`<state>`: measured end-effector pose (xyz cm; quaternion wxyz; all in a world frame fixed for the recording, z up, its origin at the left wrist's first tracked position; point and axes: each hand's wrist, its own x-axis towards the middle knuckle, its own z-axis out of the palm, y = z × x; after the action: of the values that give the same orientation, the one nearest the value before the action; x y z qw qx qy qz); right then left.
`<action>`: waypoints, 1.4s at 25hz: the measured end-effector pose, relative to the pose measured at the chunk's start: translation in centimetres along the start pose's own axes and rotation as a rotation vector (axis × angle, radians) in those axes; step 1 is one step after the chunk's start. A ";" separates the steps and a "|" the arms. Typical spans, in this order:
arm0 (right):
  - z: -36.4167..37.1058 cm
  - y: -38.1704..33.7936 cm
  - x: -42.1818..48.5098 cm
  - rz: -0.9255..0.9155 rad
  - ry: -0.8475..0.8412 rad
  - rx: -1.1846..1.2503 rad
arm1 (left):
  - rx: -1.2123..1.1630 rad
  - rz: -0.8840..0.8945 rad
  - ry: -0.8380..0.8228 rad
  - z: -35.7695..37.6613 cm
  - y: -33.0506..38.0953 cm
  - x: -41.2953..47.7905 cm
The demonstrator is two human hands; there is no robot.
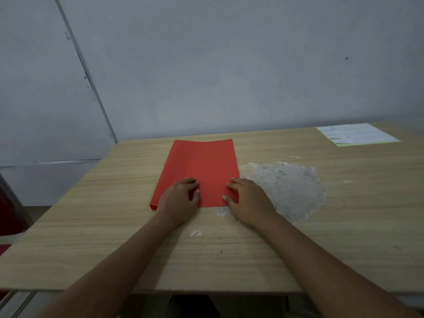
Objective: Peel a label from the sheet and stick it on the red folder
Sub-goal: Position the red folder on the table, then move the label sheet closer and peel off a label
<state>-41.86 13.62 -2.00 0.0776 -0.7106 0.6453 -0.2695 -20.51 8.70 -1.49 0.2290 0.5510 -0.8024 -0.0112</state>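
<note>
A red folder lies flat in the middle of the wooden table. My left hand rests palm down on its near left corner, fingers curled and apart. My right hand rests on its near right corner, fingertips pressing the red surface. Neither hand holds anything. The label sheet, white with a pale green edge, lies flat at the far right corner of the table, well away from both hands.
A large rough white patch of worn surface spreads just right of the folder. A grey wall stands right behind the table's far edge. Something dark red sits off the table's left side.
</note>
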 end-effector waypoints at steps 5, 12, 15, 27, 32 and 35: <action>-0.2 0.2 0.1 0.022 0.030 0.137 | 0.064 0.014 -0.025 -0.6 0.6 0.0; -2.6 2.4 -0.9 0.004 0.061 0.213 | 0.074 0.030 -0.021 -0.9 2.9 0.6; -4.3 4.0 -1.5 0.025 0.082 0.181 | 0.050 0.081 -0.029 -0.4 5.3 1.1; -12.0 16.1 -3.3 0.286 0.203 -0.073 | -0.207 0.256 -0.120 6.5 20.9 7.7; -14.9 22.7 -2.6 0.435 0.245 -0.154 | -0.310 0.229 -0.201 9.9 26.9 10.7; -16.6 26.4 -1.9 0.499 0.245 -0.171 | -0.361 0.184 -0.228 11.9 29.8 12.3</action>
<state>-73.03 15.32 -0.62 0.0028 -0.4959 0.8251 -0.2707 -54.74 6.68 0.23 0.2318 0.4208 -0.8549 -0.1958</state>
